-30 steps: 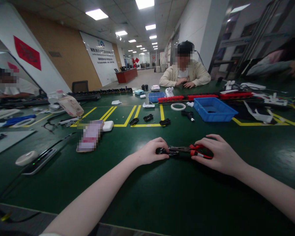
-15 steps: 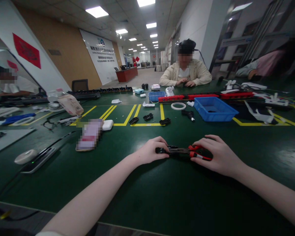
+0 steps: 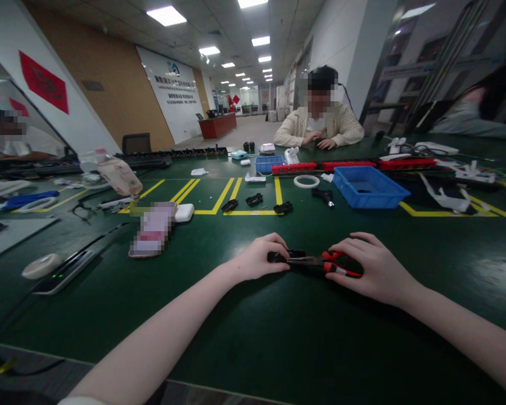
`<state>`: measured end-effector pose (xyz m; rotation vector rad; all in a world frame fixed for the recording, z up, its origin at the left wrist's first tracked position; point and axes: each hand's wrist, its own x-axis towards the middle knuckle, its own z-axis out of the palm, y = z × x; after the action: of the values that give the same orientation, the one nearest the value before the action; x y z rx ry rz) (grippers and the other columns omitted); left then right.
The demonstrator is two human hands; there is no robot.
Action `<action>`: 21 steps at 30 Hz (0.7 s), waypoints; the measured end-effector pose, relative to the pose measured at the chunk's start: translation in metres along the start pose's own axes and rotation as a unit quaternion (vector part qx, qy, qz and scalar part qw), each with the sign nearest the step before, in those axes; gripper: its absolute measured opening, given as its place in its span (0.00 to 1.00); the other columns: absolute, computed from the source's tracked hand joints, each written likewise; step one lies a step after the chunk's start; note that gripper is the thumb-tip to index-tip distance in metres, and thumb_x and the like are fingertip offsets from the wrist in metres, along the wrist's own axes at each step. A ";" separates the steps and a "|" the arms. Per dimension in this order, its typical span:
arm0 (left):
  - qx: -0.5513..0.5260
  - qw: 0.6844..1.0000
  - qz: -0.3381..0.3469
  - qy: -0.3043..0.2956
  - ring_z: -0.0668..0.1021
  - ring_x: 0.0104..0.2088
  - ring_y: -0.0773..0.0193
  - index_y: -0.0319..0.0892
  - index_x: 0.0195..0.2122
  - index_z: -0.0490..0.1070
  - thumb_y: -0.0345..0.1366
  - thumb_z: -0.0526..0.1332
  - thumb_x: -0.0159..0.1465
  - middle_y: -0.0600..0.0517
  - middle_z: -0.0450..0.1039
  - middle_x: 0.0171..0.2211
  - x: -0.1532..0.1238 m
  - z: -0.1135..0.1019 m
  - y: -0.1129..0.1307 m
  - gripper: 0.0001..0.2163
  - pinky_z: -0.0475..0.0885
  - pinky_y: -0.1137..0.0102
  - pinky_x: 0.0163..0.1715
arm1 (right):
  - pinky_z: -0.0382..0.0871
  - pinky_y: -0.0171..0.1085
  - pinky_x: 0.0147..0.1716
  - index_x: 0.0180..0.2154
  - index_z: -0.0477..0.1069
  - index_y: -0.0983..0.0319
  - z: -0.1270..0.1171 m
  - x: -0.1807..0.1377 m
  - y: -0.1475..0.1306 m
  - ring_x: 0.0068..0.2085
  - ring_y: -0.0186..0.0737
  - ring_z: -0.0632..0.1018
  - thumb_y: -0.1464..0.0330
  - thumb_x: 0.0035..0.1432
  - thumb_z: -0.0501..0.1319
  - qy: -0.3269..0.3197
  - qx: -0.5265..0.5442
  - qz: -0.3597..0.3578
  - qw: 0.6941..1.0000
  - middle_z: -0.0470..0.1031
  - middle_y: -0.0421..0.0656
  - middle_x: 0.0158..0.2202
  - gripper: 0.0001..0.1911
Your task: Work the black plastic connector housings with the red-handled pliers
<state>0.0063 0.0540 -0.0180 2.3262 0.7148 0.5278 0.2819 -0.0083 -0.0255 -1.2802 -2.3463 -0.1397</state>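
Between the fingers of my left hand (image 3: 259,259) is a small black plastic part (image 3: 296,253), held low over the green tabletop (image 3: 253,326). My right hand (image 3: 369,267) is closed around the red handles of a pair of needle-nose pliers (image 3: 341,264). The pliers' slim jaws point left and meet the black part beside my left fingertips. Whether the jaws grip it is too small to tell. Farther up the table lie three similar black parts (image 3: 254,199), apart from each other near the yellow tape lines.
Beyond my right hand stand a blue bin (image 3: 369,188), a roll of white tape (image 3: 306,181) and a black angled object (image 3: 322,197). A phone (image 3: 152,229) and a white case (image 3: 184,212) lie to the left. A person (image 3: 320,121) sits across the table.
The pliers have shifted slightly left and their jaws now angle a little differently at the black part. My left hand stays almost still. The person opposite has moved their hands.
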 end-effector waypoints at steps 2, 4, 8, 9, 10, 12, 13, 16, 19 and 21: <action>-0.001 1.000 0.003 0.000 0.74 0.44 0.62 0.40 0.35 0.75 0.32 0.66 0.59 0.49 0.69 0.45 0.000 0.000 0.001 0.04 0.71 0.65 0.47 | 0.63 0.51 0.52 0.41 0.72 0.58 0.000 0.000 0.000 0.40 0.43 0.78 0.52 0.53 0.61 -0.002 0.000 0.001 1.000 0.78 0.43 0.39 0.19; -0.002 1.000 0.007 -0.001 0.74 0.44 0.62 0.40 0.35 0.75 0.32 0.66 0.59 0.49 0.68 0.45 0.000 0.000 0.001 0.04 0.71 0.65 0.46 | 0.63 0.51 0.52 0.41 0.71 0.58 0.000 0.000 0.000 0.40 0.43 0.77 0.52 0.54 0.61 -0.004 -0.001 0.001 1.000 0.78 0.44 0.38 0.19; 0.002 1.000 0.007 -0.004 0.74 0.45 0.61 0.40 0.36 0.74 0.33 0.66 0.60 0.49 0.68 0.45 0.000 0.000 -0.001 0.05 0.70 0.65 0.46 | 0.63 0.51 0.51 0.40 0.72 0.58 -0.002 0.000 0.000 0.39 0.42 0.77 0.52 0.54 0.60 -0.007 -0.003 0.002 1.000 0.78 0.43 0.37 0.19; 0.001 1.000 0.008 -0.005 0.74 0.45 0.61 0.39 0.36 0.74 0.33 0.66 0.60 0.49 0.68 0.45 0.000 0.000 -0.001 0.05 0.70 0.65 0.47 | 0.63 0.51 0.51 0.40 0.72 0.58 -0.002 0.000 0.000 0.39 0.42 0.77 0.51 0.54 0.60 -0.008 -0.003 0.003 1.000 0.78 0.43 0.37 0.19; -0.001 1.000 0.009 -0.007 0.74 0.45 0.62 0.39 0.37 0.74 0.33 0.66 0.60 0.49 0.69 0.45 0.000 -0.001 -0.001 0.05 0.70 0.65 0.47 | 0.63 0.51 0.51 0.40 0.72 0.58 -0.003 0.001 0.000 0.39 0.42 0.77 0.51 0.54 0.61 -0.011 -0.003 0.003 1.000 0.78 0.43 0.37 0.19; -0.006 1.000 0.013 -0.013 0.74 0.46 0.62 0.39 0.38 0.74 0.32 0.65 0.60 0.49 0.69 0.46 -0.001 -0.002 -0.002 0.05 0.70 0.66 0.47 | 0.63 0.51 0.51 0.40 0.72 0.58 -0.004 0.001 0.001 0.38 0.42 0.78 0.51 0.53 0.61 -0.014 -0.002 0.001 1.000 0.79 0.42 0.37 0.19; -0.009 1.000 0.016 -0.016 0.74 0.46 0.62 0.40 0.39 0.74 0.32 0.66 0.60 0.49 0.69 0.46 -0.001 -0.003 -0.002 0.06 0.70 0.66 0.47 | 0.63 0.51 0.52 0.40 0.72 0.58 -0.004 0.001 0.002 0.38 0.42 0.78 0.51 0.54 0.61 -0.015 -0.002 0.000 1.000 0.79 0.42 0.37 0.20; -0.009 1.000 0.013 -0.015 0.74 0.44 0.62 0.41 0.45 0.72 0.34 0.66 0.59 0.49 0.70 0.46 -0.002 -0.004 -0.002 0.13 0.71 0.67 0.44 | 0.62 0.52 0.53 0.40 0.72 0.58 -0.005 0.001 0.004 0.39 0.43 0.78 0.51 0.54 0.60 -0.017 -0.005 -0.002 1.000 0.79 0.43 0.37 0.20; 0.004 1.000 0.007 -0.009 0.74 0.44 0.61 0.42 0.52 0.68 0.35 0.67 0.58 0.48 0.70 0.47 -0.002 -0.004 -0.002 0.20 0.71 0.66 0.43 | 0.61 0.53 0.53 0.40 0.72 0.58 -0.005 0.002 0.005 0.39 0.43 0.78 0.51 0.54 0.60 -0.021 -0.009 -0.002 1.000 0.79 0.43 0.37 0.20; 0.021 1.000 0.006 -0.014 0.74 0.45 0.60 0.41 0.55 0.66 0.35 0.67 0.59 0.47 0.70 0.47 -0.001 -0.004 -0.002 0.23 0.71 0.66 0.44 | 0.61 0.53 0.53 0.40 0.72 0.59 -0.004 0.002 0.004 0.39 0.42 0.78 0.51 0.54 0.60 -0.021 -0.013 -0.004 1.000 0.79 0.42 0.37 0.20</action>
<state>0.0024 0.0562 -0.0165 2.3731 0.7042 0.4886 0.2862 -0.0056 -0.0212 -1.2989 -2.3923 -0.1466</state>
